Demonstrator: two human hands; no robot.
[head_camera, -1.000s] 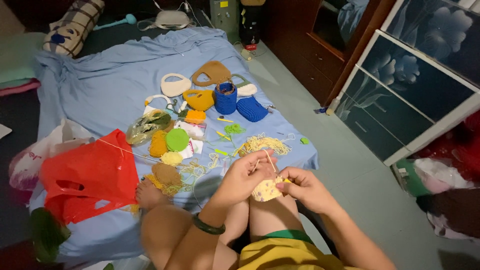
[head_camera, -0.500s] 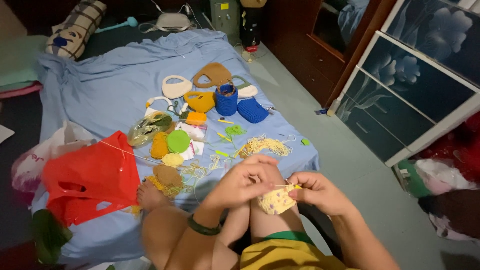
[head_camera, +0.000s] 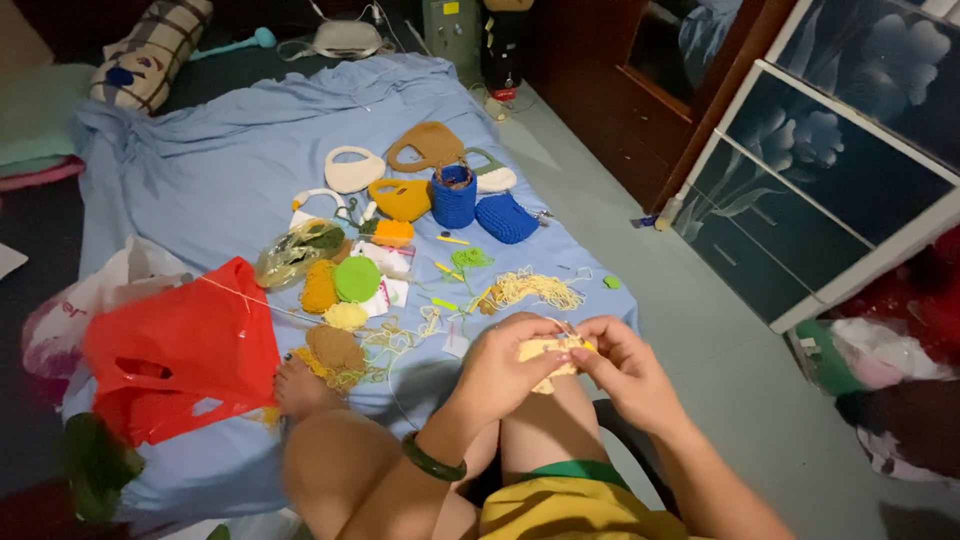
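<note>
Pale yellow crocheted yarn piece sits above the bent knees, pinched between both hands; left hand, dark green bangle on its wrist, curls closed on it from nine o'clock; right hand grips from three o'clock, fingers bent; loose yellow yarn tangle lies at twelve o'clock on the blue bedsheet.

You have six crochet bags on the bedsheet, one red plastic bag, and two hands working.
</note>
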